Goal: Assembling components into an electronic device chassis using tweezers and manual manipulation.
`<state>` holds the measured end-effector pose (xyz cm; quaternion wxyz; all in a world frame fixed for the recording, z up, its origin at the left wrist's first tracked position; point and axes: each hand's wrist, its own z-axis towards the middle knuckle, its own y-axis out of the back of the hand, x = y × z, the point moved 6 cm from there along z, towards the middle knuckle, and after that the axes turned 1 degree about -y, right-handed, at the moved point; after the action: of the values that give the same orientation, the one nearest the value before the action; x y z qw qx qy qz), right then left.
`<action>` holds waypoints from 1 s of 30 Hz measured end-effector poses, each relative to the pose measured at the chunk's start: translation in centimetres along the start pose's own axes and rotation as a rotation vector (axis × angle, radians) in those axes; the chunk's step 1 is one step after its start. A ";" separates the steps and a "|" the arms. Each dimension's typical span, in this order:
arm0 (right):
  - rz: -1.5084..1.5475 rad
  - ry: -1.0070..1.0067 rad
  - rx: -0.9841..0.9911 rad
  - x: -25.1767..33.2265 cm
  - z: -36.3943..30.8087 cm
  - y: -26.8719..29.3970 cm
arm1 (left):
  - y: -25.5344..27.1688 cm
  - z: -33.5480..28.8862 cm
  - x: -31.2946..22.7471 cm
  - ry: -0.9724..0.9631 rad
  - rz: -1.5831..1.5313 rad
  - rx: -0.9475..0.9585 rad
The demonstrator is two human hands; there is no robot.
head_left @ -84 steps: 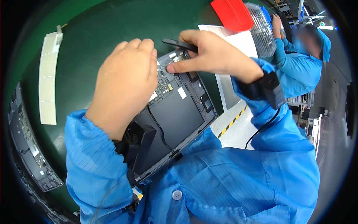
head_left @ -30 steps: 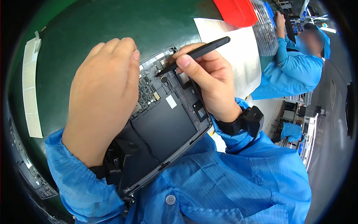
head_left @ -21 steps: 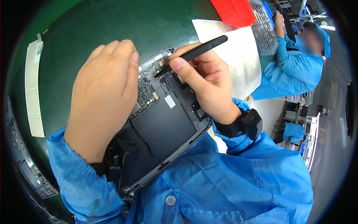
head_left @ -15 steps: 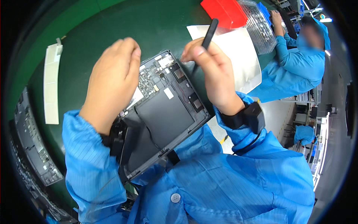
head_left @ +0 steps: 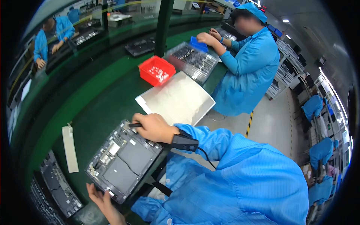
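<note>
- Head view: open laptop (head_left: 132, 157) is lying at a slant over the near part of the green counter (head_left: 105, 118), insides facing up.
- Right hand (head_left: 154, 128) is working at its far corner; grip is clenching a dark stick-shaped tool (head_left: 135, 125).
- Left hand (head_left: 103, 204) is hanging just beside the near-left corner, grip released, fingers spread, nothing seen in them. Touching the edge or not: can't tell.
- Progress, my read: cover is off; circuit board (head_left: 109, 149), flat dark panel (head_left: 119, 176) and black cable (head_left: 128, 167) are sitting in the case. Looks unfinished, since the case is standing open with no cover over it.
- Second open laptop (head_left: 62, 189) is lying off to the left, insides exposed too, no hand on it.
- Pale strip (head_left: 70, 150) is lying between the two; white sheet (head_left: 180, 97) is lying beyond the right hand, with red bin (head_left: 147, 77) and clear tray (head_left: 195, 77) past it. A co-worker (head_left: 247, 63) is busy near the tray.
- Hidden: right fingers are covering the tool's far end and part of the corner. Tip contact isn't readable.
- Left wrist is running out at the lower edge. Board details and the bin's small pale pieces are too tiny to make out.
</note>
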<state>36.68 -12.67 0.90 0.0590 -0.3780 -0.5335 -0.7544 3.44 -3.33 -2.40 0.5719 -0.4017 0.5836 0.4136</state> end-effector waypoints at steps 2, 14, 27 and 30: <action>-0.105 0.025 -0.030 -0.3 -1.0 0.6 | -0.2 -2.3 -1.4 0.026 -0.138 -0.078; 0.676 -0.496 0.324 -2.2 -4.5 -0.3 | -4.1 -2.3 -1.2 -0.046 -0.206 -0.051; 1.056 -0.545 0.285 -4.8 3.5 4.1 | -8.0 0.1 -10.1 -0.736 -0.010 -0.066; 1.066 -0.520 0.210 -3.7 8.4 5.5 | -8.5 1.0 -10.2 -0.841 -0.177 0.063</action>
<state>46.22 -9.04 3.92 0.3335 -0.7577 -0.3391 -0.4469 11.96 -5.29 7.65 0.8053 -0.2288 0.2753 0.4726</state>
